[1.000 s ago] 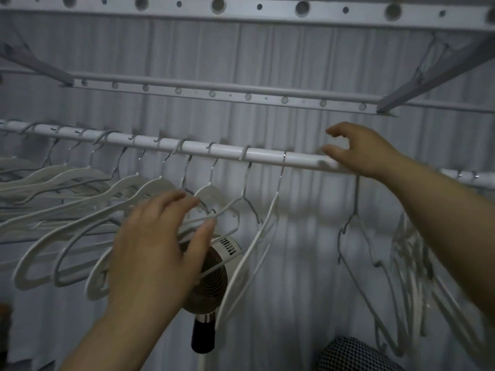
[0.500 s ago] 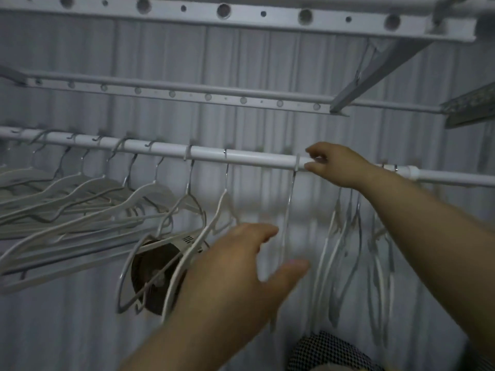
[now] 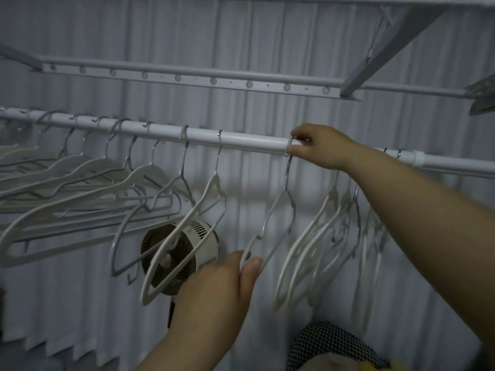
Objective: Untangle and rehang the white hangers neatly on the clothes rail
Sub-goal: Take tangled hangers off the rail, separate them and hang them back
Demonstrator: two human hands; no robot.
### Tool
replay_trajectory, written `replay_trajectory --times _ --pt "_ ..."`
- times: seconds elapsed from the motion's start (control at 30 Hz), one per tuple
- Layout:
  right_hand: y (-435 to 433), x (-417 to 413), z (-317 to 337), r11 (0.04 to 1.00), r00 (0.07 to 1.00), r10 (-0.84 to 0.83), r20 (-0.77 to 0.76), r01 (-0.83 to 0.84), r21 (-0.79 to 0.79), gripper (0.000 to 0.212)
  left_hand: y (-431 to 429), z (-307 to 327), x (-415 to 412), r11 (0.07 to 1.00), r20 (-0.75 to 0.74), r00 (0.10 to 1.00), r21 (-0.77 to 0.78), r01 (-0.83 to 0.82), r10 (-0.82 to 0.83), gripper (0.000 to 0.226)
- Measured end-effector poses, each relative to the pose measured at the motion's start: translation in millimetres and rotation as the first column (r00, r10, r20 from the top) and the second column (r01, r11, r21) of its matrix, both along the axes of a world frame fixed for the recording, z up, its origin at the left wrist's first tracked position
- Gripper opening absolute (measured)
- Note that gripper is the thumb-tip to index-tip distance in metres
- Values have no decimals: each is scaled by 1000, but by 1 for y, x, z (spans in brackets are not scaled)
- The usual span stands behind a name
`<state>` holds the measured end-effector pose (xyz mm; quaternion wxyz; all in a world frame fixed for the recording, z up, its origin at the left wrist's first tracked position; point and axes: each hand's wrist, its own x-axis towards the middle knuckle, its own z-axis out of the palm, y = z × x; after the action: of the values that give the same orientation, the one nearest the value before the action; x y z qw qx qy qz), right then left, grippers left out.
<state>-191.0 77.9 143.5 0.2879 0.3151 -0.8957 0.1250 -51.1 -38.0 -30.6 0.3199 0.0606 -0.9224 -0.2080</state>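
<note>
The clothes rail (image 3: 249, 139) looks like smooth, slightly glossy white tube. The white hangers (image 3: 187, 231) look like matte plastic with thin bare metal hooks. Pleated cloth curtain (image 3: 241, 44) behind, soft and matt. The fan (image 3: 182, 253) is plastic.

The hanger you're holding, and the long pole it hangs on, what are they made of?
The hanger looks like white plastic, smooth and matte, with a thin grey metal hook that glints a little. The pole is probably metal coated glossy white, since light shines along it, though plastic cannot be ruled out.
</note>
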Motion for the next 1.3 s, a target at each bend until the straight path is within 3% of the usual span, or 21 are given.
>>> replay_trajectory --times 0.23,0.33,0.63,0.8,0.9,1.1,1.3 --pt "-32 4 3 1000 1000 3 7 -3 8 47 -21 3 8 997 -101 993 56 -62 67 45" --pt "-43 6 3 1000 1000 -6 8 6 11 47 -30 2 11 997 -134 989 56 -51 58 37" --pt "-72 10 0 998 998 -60 -6 60 -8 46 -57 2 12 1000 -120 993 -11 -27 25 39" --pt "-76 9 -5 995 994 -103 -24 103 -6 50 -66 0 12 997 -196 980 68 27 -13 44" --pt "-66 14 -2 994 998 -68 -16 67 -82 51 -67 3 21 994 -234 972 91 58 -35 51" --pt "-18 23 19 991 989 -113 -93 105 -88 40 -57 21 40 999 -363 931 -18 26 -31 47" --pt "48 5 19 981 982 -181 -47 177 -82 40 -25 35 45 984 -445 895 -147 -100 24 42"
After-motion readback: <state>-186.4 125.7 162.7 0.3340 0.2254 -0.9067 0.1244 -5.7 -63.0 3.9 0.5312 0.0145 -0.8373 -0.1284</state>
